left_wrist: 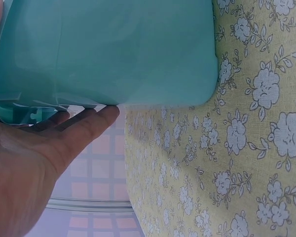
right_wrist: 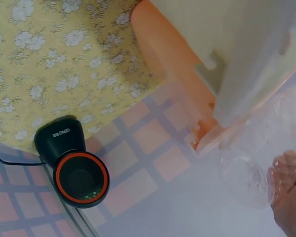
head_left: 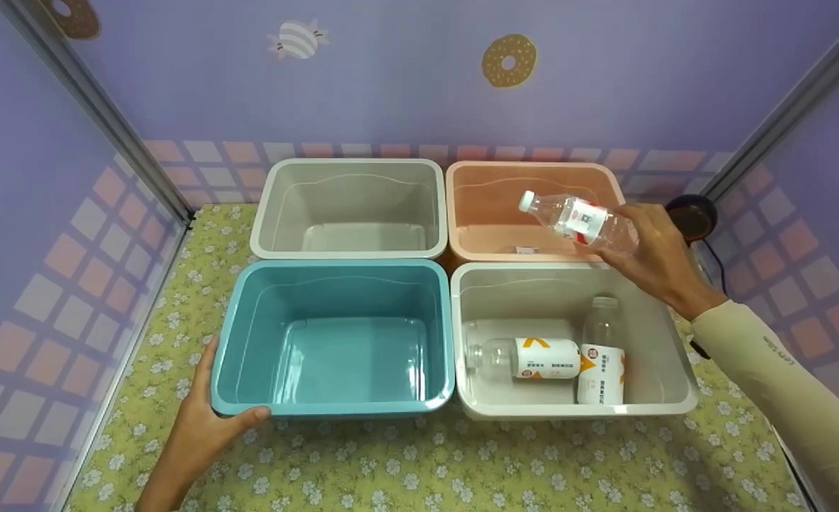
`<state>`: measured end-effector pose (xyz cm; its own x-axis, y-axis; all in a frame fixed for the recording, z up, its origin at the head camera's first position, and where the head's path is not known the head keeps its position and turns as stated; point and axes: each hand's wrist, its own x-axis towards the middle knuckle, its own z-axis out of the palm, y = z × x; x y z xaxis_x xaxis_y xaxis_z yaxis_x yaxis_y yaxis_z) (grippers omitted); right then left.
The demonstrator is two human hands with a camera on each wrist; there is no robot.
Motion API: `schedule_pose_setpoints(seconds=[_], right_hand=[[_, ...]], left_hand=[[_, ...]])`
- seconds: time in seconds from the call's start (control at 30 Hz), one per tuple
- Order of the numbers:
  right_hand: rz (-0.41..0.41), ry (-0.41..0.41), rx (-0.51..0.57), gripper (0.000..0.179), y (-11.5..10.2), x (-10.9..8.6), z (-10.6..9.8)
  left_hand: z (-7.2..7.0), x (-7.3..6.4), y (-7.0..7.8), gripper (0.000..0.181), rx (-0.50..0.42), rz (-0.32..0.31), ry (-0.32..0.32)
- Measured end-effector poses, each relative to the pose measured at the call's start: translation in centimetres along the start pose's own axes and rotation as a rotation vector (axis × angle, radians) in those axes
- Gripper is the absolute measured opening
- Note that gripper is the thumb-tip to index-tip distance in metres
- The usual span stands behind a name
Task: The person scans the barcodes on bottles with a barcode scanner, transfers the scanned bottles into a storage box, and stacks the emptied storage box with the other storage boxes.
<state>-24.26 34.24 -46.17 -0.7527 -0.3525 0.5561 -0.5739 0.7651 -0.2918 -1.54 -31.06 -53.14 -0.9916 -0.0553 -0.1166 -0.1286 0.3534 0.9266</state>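
A clear plastic bottle (head_left: pixel 583 220) with a white cap and a white-and-red label is gripped near its base by my right hand (head_left: pixel 654 252). It tilts with its cap to the left, over the peach bin (head_left: pixel 533 168). In the right wrist view the bottle's clear base (right_wrist: pixel 244 177) shows beside my fingers. My left hand (head_left: pixel 202 409) holds the front left corner of the teal bin (head_left: pixel 334 409), thumb at the front rim. The left wrist view shows its fingers (left_wrist: pixel 91 123) against the bin's outer side under the rim.
A beige bin (head_left: pixel 576 410) at front right holds a lying bottle (head_left: pixel 547 358) and another bottle (head_left: pixel 602 370), both with white-and-orange labels. Behind the teal bin stands a grey bin (head_left: pixel 348 254). A black corded device (head_left: pixel 691 217) sits at the back right, near the wall.
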Motion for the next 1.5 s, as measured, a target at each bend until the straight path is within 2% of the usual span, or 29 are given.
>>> schedule_pose_setpoints(seconds=[0.37, 0.63, 1.17, 1.3, 1.5], right_hand=[[0.017, -0.123, 0.053, 0.070, -0.3, 1.7, 0.1], [0.045, -0.211, 0.068, 0.066, -0.3, 2.6, 0.4], [0.002, -0.298, 0.149, 0.068, 0.6, 5.0, 1.7], [-0.025, -0.308, 0.156, 0.063, 0.8, 5.3, 2.2], [0.027, -0.358, 0.183, 0.059, 0.9, 5.4, 2.8]], left_hand=[[0.0, -0.2, -0.1, 0.134, 0.015, -0.019, 0.008], [0.1, -0.1, 0.0, 0.132, -0.023, -0.022, 0.002], [-0.1, -0.1, -0.2, 0.133, -0.041, -0.029, 0.007], [-0.1, -0.1, -0.2, 0.133, -0.031, -0.031, 0.005], [-0.1, -0.1, 0.0, 0.132, -0.005, -0.037, 0.001]])
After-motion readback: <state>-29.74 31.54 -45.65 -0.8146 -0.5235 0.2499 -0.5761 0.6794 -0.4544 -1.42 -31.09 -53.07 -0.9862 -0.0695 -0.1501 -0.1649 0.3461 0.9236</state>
